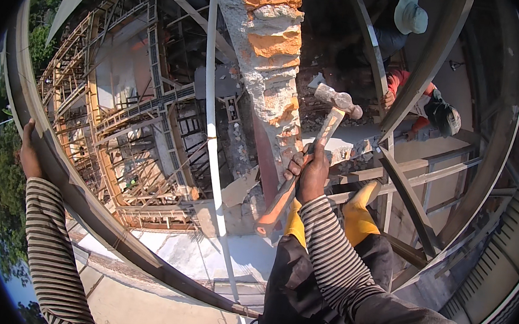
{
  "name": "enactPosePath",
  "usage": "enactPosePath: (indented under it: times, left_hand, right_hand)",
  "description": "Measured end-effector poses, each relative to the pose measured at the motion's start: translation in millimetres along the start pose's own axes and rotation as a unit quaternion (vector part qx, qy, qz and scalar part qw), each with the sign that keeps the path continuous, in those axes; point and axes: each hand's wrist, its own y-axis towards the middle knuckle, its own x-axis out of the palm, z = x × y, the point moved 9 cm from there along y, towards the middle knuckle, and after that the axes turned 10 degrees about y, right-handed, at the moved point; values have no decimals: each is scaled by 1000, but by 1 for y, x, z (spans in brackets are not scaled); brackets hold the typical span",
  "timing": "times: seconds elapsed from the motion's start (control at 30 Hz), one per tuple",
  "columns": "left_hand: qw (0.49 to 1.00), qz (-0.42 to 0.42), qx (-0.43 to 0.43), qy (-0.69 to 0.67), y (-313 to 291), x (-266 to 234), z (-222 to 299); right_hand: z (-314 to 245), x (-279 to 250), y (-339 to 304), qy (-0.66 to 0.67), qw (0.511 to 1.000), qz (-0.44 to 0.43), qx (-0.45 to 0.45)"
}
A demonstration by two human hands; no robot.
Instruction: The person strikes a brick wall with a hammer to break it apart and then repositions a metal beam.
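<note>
A worker in striped sleeves holds a hammer [331,124] in the right hand [312,170] above a building site, its fingers clamped around the handle partway along. The tool is tilted, its metal head [338,101] raised up and to the right and the orange butt of its handle pointing down and to the left. The head shows just to the right of a ragged column of broken masonry [273,58], where orange brick shows through grey mortar.

The left hand [29,153] is at the far left, against a long curved metal beam [140,256]; its fingers reach up along the beam's edge, though whether they are closed on it cannot be told. Below the hammer, the worker's yellow boots [360,215] and dark trousers [289,282] show, the boots set apart near crossing metal bars.

A white pipe [212,136] runs down to the left of the masonry. Beyond it, far below, spreads a maze of timber framing [94,107], with green trees [3,164] past the beam at the left rim. At upper right, two other people are among the beams: one in a pale hat [411,16], the other in red sleeves and a dark cap [444,119].
</note>
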Motion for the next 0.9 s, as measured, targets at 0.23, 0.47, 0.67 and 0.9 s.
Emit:
enactPosePath:
  times: [0.23, 0.47, 0.67, 0.9]
  left_hand:
    - [992, -25, 95, 74, 24, -7, -19]
    - [999, -8, -18, 31, 7, -4, -19]
    - [1000, 3, 28, 6, 10, -6, -5]
    - [1000, -11, -1, -20, 7, -2, -18]
  right_hand:
    - [65, 26, -8, 4, 999, 39, 36]
    - [5, 11, -5, -13, 1000, 6, 6]
    - [37, 23, -11, 53, 992, 103, -45]
    - [12, 19, -4, -10, 998, -5, 58]
